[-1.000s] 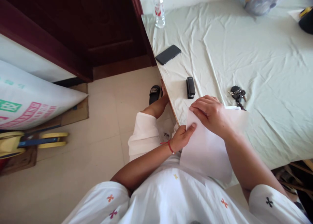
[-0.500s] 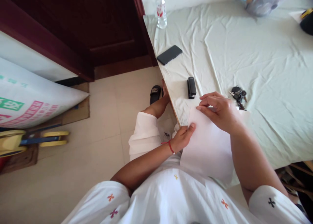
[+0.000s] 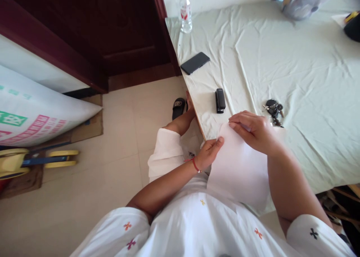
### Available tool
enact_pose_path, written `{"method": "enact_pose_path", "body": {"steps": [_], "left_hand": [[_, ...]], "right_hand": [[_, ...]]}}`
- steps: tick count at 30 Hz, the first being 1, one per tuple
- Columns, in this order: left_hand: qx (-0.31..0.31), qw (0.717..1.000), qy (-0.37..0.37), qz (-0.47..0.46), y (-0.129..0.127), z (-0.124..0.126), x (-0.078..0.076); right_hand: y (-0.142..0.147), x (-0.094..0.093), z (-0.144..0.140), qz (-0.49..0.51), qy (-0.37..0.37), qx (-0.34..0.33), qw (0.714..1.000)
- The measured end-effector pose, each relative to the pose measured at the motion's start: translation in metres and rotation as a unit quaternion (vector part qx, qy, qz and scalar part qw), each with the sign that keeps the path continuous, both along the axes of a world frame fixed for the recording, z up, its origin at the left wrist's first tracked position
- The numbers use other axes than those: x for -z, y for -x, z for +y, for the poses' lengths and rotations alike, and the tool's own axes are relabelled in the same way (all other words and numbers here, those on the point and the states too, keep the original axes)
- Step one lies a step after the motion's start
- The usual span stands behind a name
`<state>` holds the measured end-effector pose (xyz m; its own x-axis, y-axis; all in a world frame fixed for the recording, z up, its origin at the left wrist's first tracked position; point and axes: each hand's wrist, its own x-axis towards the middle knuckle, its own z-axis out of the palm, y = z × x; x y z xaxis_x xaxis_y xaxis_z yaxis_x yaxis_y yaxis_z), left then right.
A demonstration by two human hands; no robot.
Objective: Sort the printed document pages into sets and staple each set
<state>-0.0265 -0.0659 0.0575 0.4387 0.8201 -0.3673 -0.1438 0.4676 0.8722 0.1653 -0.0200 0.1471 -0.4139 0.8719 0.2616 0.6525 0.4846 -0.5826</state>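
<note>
A white sheet of paper (image 3: 237,167) lies over the near edge of a table covered with a pale green cloth (image 3: 295,69). My left hand (image 3: 208,154) pinches the sheet's left edge between thumb and fingers. My right hand (image 3: 251,131) rests on the sheet's upper part with its fingertips curled at the top left corner. A black stapler (image 3: 219,100) sits just beyond the paper, and a bunch of keys (image 3: 273,109) lies to the right of my right hand.
A black phone (image 3: 195,63) and a clear bottle (image 3: 185,12) stand near the table's left edge. A plastic container (image 3: 302,0) is at the far back. Left of the table are a dark wooden door (image 3: 84,32), a printed sack (image 3: 36,111) and tiled floor.
My right hand has slid from the sheet's top left corner a little right and up, then curled its fingers over the top edge. My left hand keeps its pinch.
</note>
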Motion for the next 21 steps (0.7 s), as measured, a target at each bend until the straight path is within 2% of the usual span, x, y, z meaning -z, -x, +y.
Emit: {"method": "enact_pose_path", "body": {"steps": [4, 7, 14, 21], "left_hand": [[-0.006, 0.999, -0.049, 0.013, -0.003, 0.015, -0.011], [-0.007, 0.998, -0.066, 0.010, -0.009, 0.021, -0.017], [-0.048, 0.998, -0.042, -0.023, -0.011, 0.020, -0.016], [-0.047, 0.998, -0.025, -0.023, -0.009, 0.019, -0.016]], "right_hand": [[0.001, -0.001, -0.001, 0.019, 0.004, -0.044, 0.999], [0.005, 0.000, 0.000, 0.010, -0.012, -0.045, 0.999], [0.010, 0.002, -0.002, 0.033, -0.055, 0.012, 0.998], [0.012, 0.001, -0.001, 0.046, -0.071, 0.009, 0.996]]}}
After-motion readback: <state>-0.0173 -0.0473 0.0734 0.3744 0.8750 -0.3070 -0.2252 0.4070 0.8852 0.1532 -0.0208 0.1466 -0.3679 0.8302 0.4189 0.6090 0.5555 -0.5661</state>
